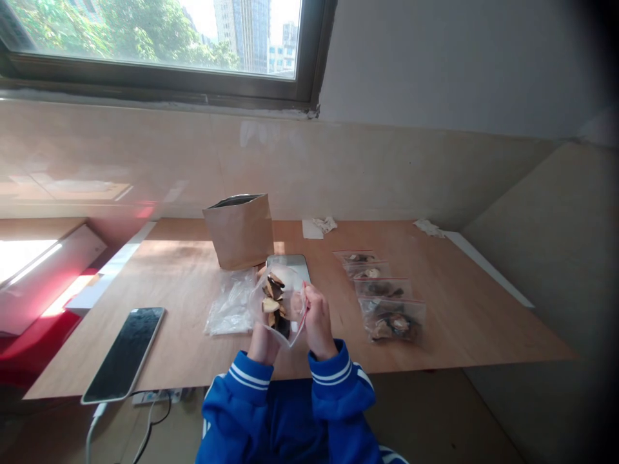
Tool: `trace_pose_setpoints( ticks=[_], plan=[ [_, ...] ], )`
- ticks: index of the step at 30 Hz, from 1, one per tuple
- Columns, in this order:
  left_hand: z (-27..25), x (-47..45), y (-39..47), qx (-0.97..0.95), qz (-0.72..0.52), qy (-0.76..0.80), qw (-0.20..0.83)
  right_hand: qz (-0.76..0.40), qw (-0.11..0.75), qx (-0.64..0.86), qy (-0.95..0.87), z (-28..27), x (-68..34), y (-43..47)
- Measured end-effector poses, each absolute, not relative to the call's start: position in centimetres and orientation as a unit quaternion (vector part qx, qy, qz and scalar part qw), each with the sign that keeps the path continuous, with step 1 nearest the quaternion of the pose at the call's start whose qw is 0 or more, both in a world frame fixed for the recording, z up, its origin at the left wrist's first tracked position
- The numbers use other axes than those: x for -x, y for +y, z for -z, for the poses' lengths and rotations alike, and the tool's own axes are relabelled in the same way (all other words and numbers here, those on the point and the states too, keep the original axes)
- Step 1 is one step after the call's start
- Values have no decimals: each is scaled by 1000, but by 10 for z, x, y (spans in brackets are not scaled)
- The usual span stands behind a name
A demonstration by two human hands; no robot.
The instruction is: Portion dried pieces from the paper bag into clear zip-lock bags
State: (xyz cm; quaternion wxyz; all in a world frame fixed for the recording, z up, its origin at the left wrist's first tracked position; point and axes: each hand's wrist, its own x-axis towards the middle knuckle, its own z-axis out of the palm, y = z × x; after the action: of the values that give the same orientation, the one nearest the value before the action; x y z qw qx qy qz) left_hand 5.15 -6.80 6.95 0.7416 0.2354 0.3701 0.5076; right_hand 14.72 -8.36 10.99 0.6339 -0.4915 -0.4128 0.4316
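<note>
A clear zip bag [293, 298] with dark-edged dried slices [272, 305] inside, perhaps dried mushroom, is between my hands above the table's near side. My right hand [319, 320] is closed on its red zip edge. From below and behind, my left hand [264, 345] holds the other side of the bag; its fingers are mostly hidden. Behind the bag lies a flat pale device [300, 263], partly covered. Just left of my hands is a stack of clear plastic bags [227, 309].
An upright brown paper pouch [242, 235] stands open toward the back. Several filled zip bags [393, 324] lie in a row on the right. A phone [126, 354] with a cable rests at the left edge of the wooden table [464, 309]. Paper scraps [325, 225] lie near the wall.
</note>
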Motion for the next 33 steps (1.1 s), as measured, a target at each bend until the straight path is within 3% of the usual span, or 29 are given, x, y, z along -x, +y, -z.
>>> trace_pose_setpoints(
  ticks=[5,9,12,20,25,33],
  plan=[
    [-76,-51,-73,-188,-512,356,759,-344,513,591,-518,-120,-158,-89],
    [-70,-43,-68,-209,-495,347,769,-190,537,613,-547,-148,-164,-96],
    [-68,-44,-68,-206,-504,344,765,-234,543,524,-614,-166,-165,-91],
    [-77,-46,-64,-215,-565,363,709,-353,386,442,-728,-155,-166,-53],
    [-67,-37,-58,-215,-579,416,667,-309,383,400,-773,-134,-154,-41],
    [-56,-25,-49,-236,-610,493,574,-367,426,415,-715,-118,-142,-44]
  ],
)
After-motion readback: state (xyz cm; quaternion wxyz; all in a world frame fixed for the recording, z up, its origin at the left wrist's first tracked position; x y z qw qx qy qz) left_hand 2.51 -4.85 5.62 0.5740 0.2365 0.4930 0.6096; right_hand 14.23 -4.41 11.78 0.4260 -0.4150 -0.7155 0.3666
